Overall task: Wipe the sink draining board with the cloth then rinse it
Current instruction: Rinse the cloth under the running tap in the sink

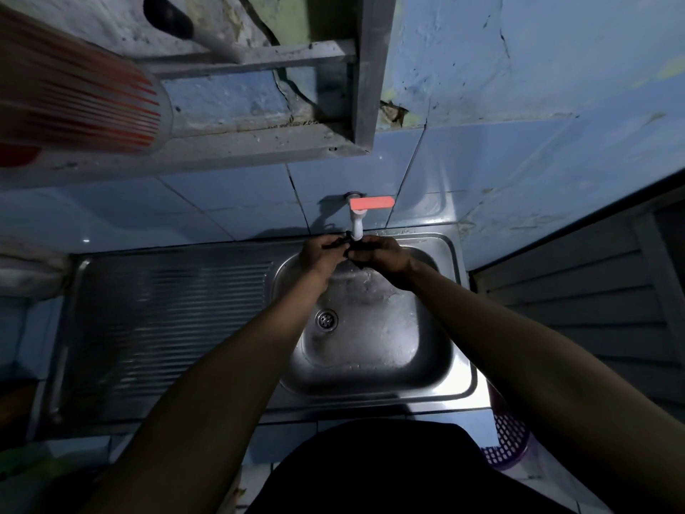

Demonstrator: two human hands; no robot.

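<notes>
Sink basin [370,350] with ribbed draining board [166,328] at its left. Above the basin, a dark cloth [354,250] is clamped between left hand [320,254] and right hand [385,255], each grip curled closed on it, directly beneath the tap [357,226].

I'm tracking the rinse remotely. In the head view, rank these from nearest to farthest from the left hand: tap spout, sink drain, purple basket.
1. Tap spout: just above and right of the left hand, at the sink's back edge.
2. Sink drain: below the hand, in the basin floor.
3. Purple basket: far lower right, beside the sink unit.
</notes>
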